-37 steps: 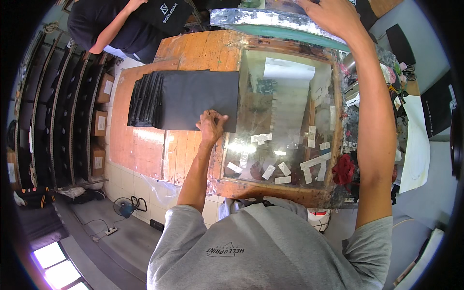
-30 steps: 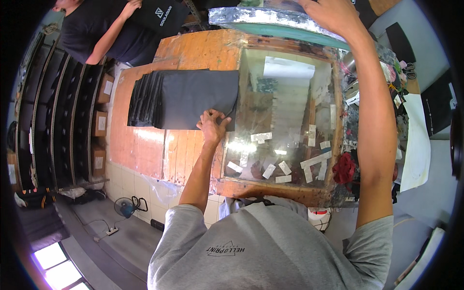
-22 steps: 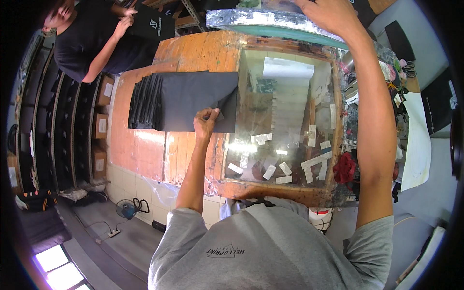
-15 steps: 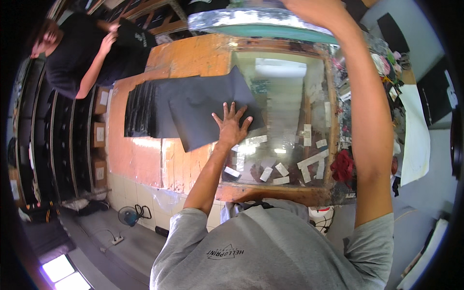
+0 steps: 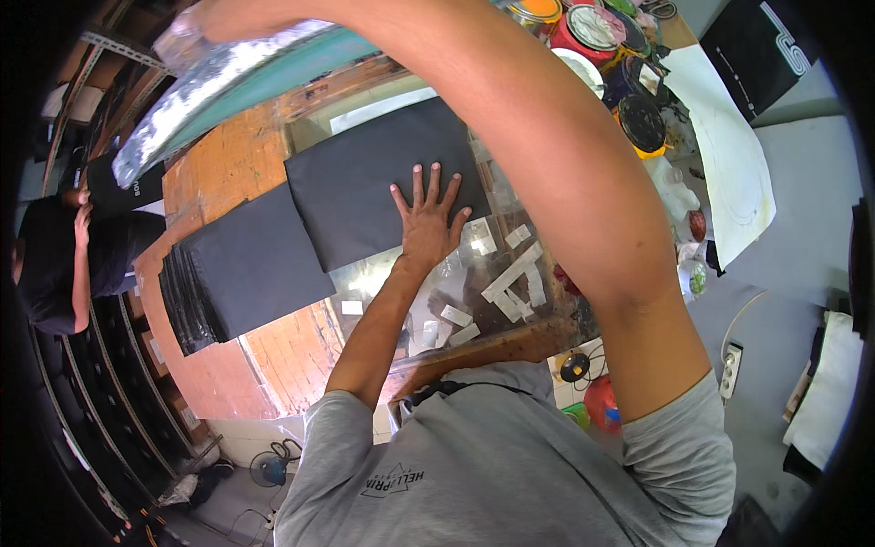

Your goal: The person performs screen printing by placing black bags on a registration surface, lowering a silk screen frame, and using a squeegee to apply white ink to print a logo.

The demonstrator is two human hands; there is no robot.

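The black sheet (image 5: 360, 182) lies on the glass pane (image 5: 424, 301) of the table (image 5: 228, 169), in front of you, and it covers the farther part of the pane. It looks flat, and I see no print on its upper side. Your left hand (image 5: 427, 223) rests on it near its right end, with the fingers spread wide and the palm down; they press or touch the sheet, but they do not grip anything.

To the left, on the wood, is the fanned stack of black sheets (image 5: 251, 273). Its right edge meets the first sheet, or lies a little under it; I cannot tell which.

Beyond both, your right arm reaches across to the far left, where the right hand (image 5: 214, 18) is at the silver-edged frame (image 5: 228, 91). That hand is blurred and partly cut off, so I cannot tell how its fingers are closed.

As I judge it, the placing of this one sheet is done, or nearly done. The frame is not down on it, and many sheets are left in the stack.

Farther out, pots (image 5: 592, 27) stand at the upper right, and at the left a co-worker (image 5: 59, 255) holds a black piece with white marking (image 5: 118, 187).
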